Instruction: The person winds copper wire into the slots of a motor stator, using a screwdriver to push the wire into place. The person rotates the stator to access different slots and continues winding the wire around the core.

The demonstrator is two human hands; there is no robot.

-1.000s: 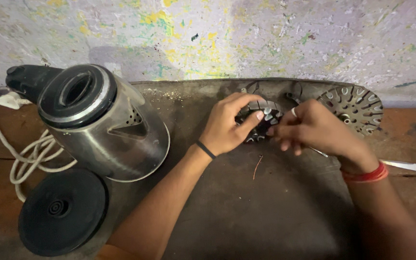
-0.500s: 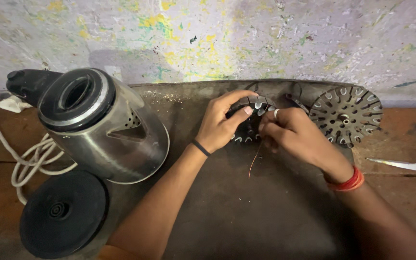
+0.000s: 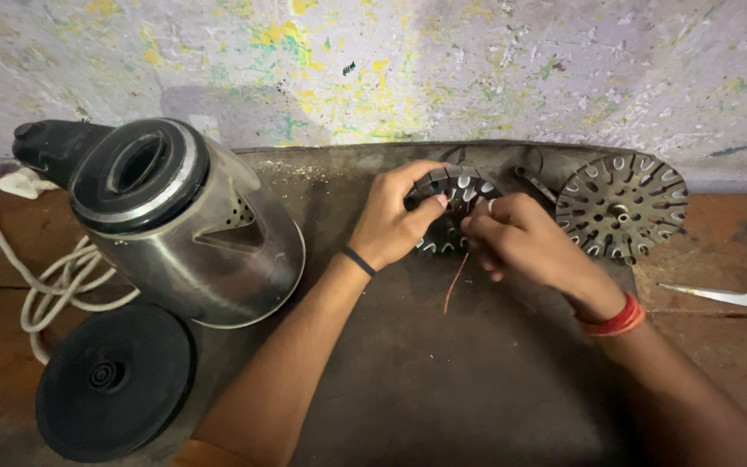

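Note:
My left hand (image 3: pixel 392 218) grips a round slotted metal motor core (image 3: pixel 457 192) on a dark mat (image 3: pixel 442 372), thumb on its top edge. My right hand (image 3: pixel 525 238) is closed beside the core, its fingers pinching a thin copper wire (image 3: pixel 454 284) that hangs down from the core toward the mat. A black band sits on my left wrist and red threads circle my right wrist.
A second slotted metal disc (image 3: pixel 621 206) lies right of the core. A steel electric kettle (image 3: pixel 185 225) lies on its side at left, with its black base (image 3: pixel 115 380) and a white cord (image 3: pixel 40 285). Scissors (image 3: pixel 728 298) rest at the right edge. A paint-spattered wall stands behind.
Both hands have shifted a little to the left on the core. The copper wire now hangs straight down from my right fingers.

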